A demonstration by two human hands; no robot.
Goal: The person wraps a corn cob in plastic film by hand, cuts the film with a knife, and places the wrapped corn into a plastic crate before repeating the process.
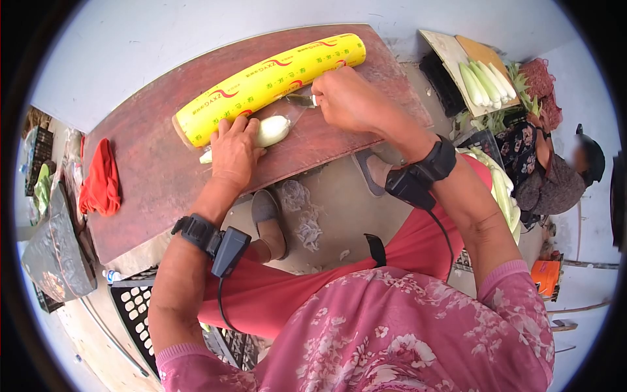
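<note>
A pale, whitish-green ear of corn, seemingly in its inner husk, lies near the table's front edge. My left hand presses over it from above, its fingers curved across the ear and hiding the middle. Just right of the corn, my right hand is closed around the light handle of a small knife, its blade pointing left. Thin clear film seems to stretch between the ear and the knife. Behind both hands lies a big yellow roll of cling film with red and green print.
The reddish-brown table has a red cloth at its left end. Long pale ears lie on a board at the right. Another person sits there. A black crate stands by my left leg; film scraps litter the floor.
</note>
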